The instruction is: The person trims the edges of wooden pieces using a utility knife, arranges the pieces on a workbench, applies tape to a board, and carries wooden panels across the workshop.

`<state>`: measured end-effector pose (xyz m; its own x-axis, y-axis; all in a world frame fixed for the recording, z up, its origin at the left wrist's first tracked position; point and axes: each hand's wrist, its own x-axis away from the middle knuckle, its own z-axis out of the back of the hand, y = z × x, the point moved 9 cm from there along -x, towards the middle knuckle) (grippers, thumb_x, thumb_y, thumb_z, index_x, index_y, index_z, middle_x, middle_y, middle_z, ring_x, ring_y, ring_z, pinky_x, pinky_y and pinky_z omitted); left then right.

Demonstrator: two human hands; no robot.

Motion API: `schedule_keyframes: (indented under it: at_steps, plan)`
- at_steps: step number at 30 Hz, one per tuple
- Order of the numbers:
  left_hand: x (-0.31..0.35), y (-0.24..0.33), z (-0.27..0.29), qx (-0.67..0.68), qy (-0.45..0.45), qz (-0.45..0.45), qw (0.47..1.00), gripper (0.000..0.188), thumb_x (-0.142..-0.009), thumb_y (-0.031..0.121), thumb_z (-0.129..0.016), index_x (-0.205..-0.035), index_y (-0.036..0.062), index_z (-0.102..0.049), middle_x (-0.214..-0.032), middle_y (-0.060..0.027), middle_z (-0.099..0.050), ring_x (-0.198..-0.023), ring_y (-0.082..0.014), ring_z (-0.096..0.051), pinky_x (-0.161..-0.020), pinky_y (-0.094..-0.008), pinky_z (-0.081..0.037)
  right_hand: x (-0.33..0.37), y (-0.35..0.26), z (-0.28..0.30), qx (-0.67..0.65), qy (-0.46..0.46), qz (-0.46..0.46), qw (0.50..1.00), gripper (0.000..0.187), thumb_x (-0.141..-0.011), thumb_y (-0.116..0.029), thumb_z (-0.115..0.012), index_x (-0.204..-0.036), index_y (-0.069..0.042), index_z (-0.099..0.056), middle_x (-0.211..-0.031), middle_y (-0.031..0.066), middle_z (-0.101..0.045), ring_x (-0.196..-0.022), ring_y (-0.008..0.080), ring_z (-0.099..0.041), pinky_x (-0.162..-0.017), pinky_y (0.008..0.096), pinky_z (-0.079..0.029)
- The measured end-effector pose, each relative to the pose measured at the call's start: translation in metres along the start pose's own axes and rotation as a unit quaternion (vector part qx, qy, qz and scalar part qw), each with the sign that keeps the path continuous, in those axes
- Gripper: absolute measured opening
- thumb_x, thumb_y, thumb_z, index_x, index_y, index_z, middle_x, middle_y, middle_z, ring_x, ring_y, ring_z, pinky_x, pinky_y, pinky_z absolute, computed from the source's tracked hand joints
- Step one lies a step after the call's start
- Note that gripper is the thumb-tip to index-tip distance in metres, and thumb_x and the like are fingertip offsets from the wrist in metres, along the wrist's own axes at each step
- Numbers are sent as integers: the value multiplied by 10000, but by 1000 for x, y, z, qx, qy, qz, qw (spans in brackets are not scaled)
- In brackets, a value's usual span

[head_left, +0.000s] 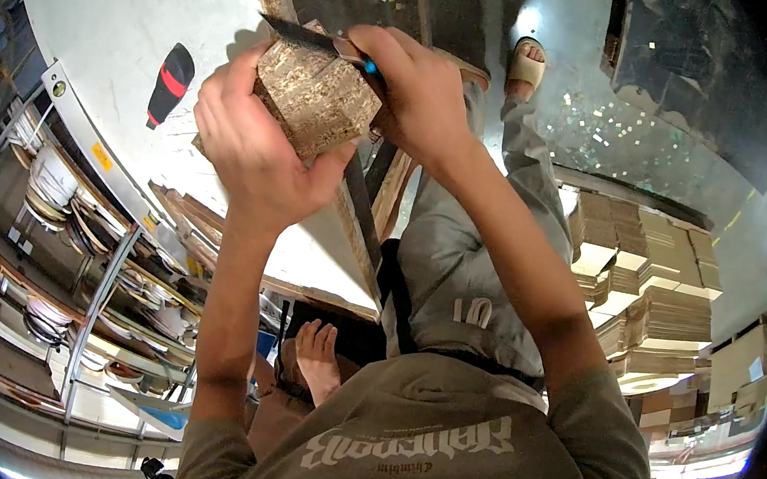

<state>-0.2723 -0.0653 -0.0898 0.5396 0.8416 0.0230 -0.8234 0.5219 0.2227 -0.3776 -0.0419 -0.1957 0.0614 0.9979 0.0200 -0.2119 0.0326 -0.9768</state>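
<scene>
My left hand (258, 142) is wrapped round a thick, angular block (316, 97) with a mottled brown face like chipboard. It holds the block above the edge of a white worktop. My right hand (415, 93) is closed on a utility knife (352, 51) with a dark blade and a bit of blue at its handle. The blade lies across the block's upper edge, pointing left. Most of the handle is hidden in my fingers. A black tool with a red band (171, 86) lies on the worktop left of my left hand.
The white worktop (108, 14) has a long metal spirit level (98, 149) along its left side. Racks of rolled edging (52, 186) stand at the left. Stacked cardboard (668, 288) lies at the right. Small scraps (611, 123) litter the floor beside a sandalled foot (526, 65).
</scene>
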Motion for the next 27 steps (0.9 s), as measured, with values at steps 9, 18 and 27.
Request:
schedule_keyframes:
  at_steps: [9,18,27]
  plan:
    - [-7,8,7,31,40,-1,999,850,-665,314,-867,-1301,-76,-458,-1047,-206,-535,-950,-372,-534,-824,-458,-430,-7,0,0,-9,6,35,999,246,-874,-210,-663,-1102,-182,-574,-878,105,-629,-810,371,-646,-646,463,-498]
    - [-6,8,9,12,29,-2,1000,877,-618,309,-888,-1294,-61,-469,-1032,-197,-530,-926,-360,-537,-805,-447,-430,-20,-1,-3,22,0,39,999,248,-876,-209,-649,-1110,-182,-568,-908,114,-654,-832,365,-664,-668,465,-511]
    - [-6,11,8,8,30,-25,999,914,-550,308,-899,-1276,-67,-488,-1020,-191,-539,-926,-342,-547,-812,-435,-419,-19,36,23,-195,114,-111,968,141,-937,-173,-637,-1035,-72,-648,-788,107,-681,-653,191,-626,-642,316,-499]
